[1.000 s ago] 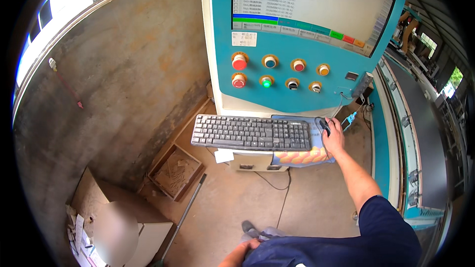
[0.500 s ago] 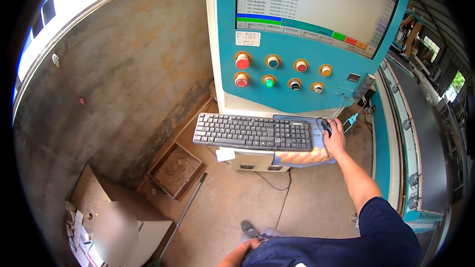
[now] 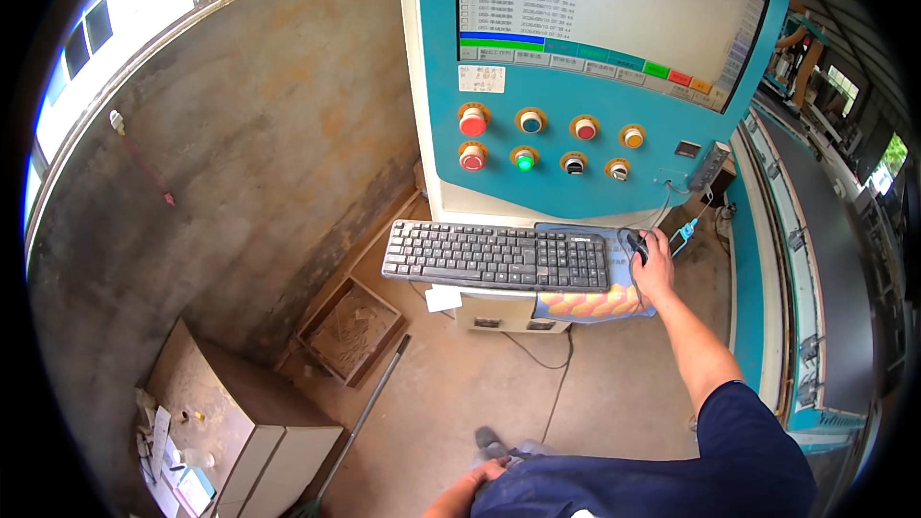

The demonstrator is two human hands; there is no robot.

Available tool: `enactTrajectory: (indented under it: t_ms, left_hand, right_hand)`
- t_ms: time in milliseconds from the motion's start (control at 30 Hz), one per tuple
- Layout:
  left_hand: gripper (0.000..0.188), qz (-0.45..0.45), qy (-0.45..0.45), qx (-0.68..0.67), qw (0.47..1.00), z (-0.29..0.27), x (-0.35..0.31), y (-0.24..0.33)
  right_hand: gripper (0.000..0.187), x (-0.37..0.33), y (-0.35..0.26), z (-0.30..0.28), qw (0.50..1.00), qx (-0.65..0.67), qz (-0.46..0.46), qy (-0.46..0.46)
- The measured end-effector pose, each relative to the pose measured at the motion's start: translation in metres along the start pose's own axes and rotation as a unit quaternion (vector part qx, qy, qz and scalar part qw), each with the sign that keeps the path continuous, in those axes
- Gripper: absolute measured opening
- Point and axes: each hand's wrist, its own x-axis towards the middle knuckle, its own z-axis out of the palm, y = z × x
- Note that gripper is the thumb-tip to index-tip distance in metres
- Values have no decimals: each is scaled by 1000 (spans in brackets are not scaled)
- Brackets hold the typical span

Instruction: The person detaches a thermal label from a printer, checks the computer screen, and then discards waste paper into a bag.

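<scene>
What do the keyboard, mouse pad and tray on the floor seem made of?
Keyboard: likely matte black plastic, given its dull, moulded-looking keys.
Mouse pad: thin sheet with a printed honeycomb top; cloth or rubber, hard to tell.
Tray: probably bare wood, judging by its brown, board-like sides.

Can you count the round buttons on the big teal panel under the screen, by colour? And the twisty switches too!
Red buttons: 3
Blue button: 1
Yellow button: 1
Green button: 1
Twisty switches: 2
Total: 8

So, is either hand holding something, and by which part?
The right hand holds the black mouse, over its right side; left hand: cannot tell.
</scene>
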Motion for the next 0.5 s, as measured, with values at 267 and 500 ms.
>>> enactTrajectory:
  t_ms: [267,500]
  left_hand:
    - [86,14,35,51,998,-16,-1,-2]
    - [73,13,62,-21,998,-27,-57,40]
  right_hand:
    - [53,0,-4,-2,1000,12,8,8]
    - [54,-1,-1,-3,1000,8,12,-6]
